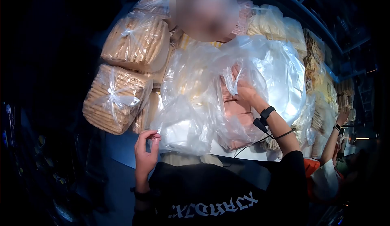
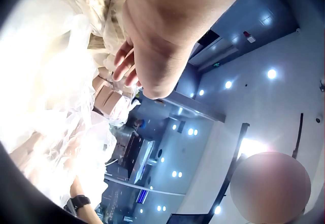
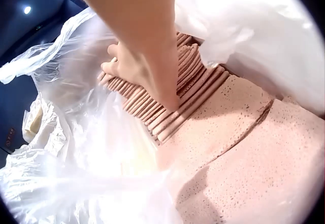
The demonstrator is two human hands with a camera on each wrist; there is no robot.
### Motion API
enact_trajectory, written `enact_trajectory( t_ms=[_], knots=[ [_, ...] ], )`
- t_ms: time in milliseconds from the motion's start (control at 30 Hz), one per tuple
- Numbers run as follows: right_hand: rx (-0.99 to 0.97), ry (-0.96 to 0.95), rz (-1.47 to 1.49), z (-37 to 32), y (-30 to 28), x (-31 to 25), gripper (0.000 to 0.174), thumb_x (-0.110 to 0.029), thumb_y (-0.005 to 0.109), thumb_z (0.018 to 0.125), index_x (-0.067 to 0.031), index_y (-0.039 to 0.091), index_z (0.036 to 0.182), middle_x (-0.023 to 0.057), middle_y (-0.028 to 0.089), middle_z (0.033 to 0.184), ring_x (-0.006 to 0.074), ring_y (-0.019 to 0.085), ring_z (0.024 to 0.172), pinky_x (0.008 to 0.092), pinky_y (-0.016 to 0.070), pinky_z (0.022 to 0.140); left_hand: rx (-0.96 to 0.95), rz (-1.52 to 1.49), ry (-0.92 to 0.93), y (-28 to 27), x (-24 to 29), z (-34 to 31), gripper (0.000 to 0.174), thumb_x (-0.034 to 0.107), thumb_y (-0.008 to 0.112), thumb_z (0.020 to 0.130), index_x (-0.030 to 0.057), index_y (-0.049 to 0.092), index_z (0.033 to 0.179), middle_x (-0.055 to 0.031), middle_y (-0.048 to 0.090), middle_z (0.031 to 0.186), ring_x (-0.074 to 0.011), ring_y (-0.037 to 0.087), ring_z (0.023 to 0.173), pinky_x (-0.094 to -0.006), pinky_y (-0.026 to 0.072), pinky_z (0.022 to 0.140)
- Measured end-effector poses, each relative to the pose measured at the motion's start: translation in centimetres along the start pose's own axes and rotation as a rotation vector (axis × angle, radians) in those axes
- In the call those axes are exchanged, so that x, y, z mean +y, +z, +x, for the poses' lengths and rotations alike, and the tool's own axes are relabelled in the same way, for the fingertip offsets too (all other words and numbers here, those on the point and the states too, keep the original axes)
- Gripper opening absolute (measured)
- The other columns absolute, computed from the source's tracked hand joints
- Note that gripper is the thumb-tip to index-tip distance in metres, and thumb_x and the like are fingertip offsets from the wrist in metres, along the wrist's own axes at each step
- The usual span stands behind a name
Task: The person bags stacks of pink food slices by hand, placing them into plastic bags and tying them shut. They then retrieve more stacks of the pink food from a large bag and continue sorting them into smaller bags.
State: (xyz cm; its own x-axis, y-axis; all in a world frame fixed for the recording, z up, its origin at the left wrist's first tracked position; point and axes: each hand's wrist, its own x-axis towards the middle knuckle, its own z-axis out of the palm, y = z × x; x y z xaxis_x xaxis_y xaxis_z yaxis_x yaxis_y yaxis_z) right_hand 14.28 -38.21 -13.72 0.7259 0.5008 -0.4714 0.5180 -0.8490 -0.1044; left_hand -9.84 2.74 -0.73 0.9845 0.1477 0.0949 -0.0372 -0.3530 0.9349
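Head: centre-right, the right hand [image 1: 243,83] reaches onto folded pale-pink sheets [image 1: 239,112] within clear crumpled plastic [image 1: 204,116]; lower left, the left hand [image 1: 147,152] bends beside the plastic.

Left wrist: its loosely curled fingers, upper centre — pinch unclear.

Right wrist: right hand across the sheets, grip unclear — likely straightening them; next probably needs the plastic held aside.

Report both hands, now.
Left hand: fingers bent at the edge of the clear bag; pinching cannot be told.
Right hand: on the pink slices; grip cannot be told.
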Motion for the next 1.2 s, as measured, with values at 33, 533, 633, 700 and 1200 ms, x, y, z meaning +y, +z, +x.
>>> enact_trajectory(
  t_ms=[33, 533, 633, 700, 1200],
  knots=[
    [-0.043, 0.011, 0.049, -0.6, -1.7, -0.7, 0.059, -0.036, 0.059, 0.088, 0.0010, 0.046, 0.132, 0.0230, 0.051, 0.135, 0.0400, 0.054, 0.117, 0.0449, 0.0446, 0.098, 0.004, -0.022, -0.028, 0.0, -0.2, -0.3, 0.018, 0.000, 0.059, 0.091, -0.0023, 0.059, 0.109, -0.0108, 0.065, 0.091, -0.0179, 0.064, 0.083, -0.0292, 0.0494, 0.079],
    [0.441, 0.101, -0.186, 1.2, -0.7, -0.2, 0.090, -0.028, 0.071, 0.073, -0.0086, 0.028, 0.149, 0.0236, 0.035, 0.149, 0.0433, 0.041, 0.132, 0.0466, 0.0387, 0.108, -0.131, -0.056, -0.001, 2.1, 0.1, 1.0, 0.017, 0.003, 0.061, 0.090, -0.0013, 0.061, 0.106, -0.0096, 0.066, 0.087, -0.0177, 0.062, 0.079, -0.0284, 0.0491, 0.076],
    [0.426, 0.164, 0.057, 2.6, 0.5, 0.6, 0.093, -0.028, 0.071, 0.073, -0.0103, 0.023, 0.151, 0.0235, 0.041, 0.144, 0.0432, 0.046, 0.128, 0.0472, 0.0423, 0.103, -0.123, -0.063, -0.020, 2.5, -0.7, 0.9, 0.016, 0.003, 0.061, 0.090, -0.0009, 0.062, 0.106, -0.0091, 0.066, 0.087, -0.0168, 0.062, 0.079, -0.0280, 0.0492, 0.077],
    [0.409, 0.207, 0.221, 2.7, 1.1, 1.0, 0.095, -0.028, 0.071, 0.073, -0.0114, 0.020, 0.152, 0.0234, 0.045, 0.141, 0.0431, 0.049, 0.125, 0.0476, 0.0447, 0.101, -0.116, -0.092, -0.036, 2.7, -0.6, 0.8, 0.016, 0.004, 0.062, 0.090, -0.0007, 0.062, 0.106, -0.0087, 0.067, 0.087, -0.0162, 0.062, 0.080, -0.0278, 0.0492, 0.077],
    [0.656, -0.031, 1.524, -14.7, -6.2, -16.8, 0.106, -0.014, 0.088, 0.065, 0.0003, 0.022, 0.146, 0.0149, 0.048, 0.132, 0.0241, 0.050, 0.124, 0.0387, 0.0427, 0.103, -0.437, -0.191, 0.042, 10.8, 2.8, 1.5, 0.111, 0.032, 0.090, 0.069, 0.0005, 0.020, 0.149, -0.0217, 0.033, 0.148, -0.0303, 0.038, 0.136, -0.0397, 0.0332, 0.112]
  ],
)
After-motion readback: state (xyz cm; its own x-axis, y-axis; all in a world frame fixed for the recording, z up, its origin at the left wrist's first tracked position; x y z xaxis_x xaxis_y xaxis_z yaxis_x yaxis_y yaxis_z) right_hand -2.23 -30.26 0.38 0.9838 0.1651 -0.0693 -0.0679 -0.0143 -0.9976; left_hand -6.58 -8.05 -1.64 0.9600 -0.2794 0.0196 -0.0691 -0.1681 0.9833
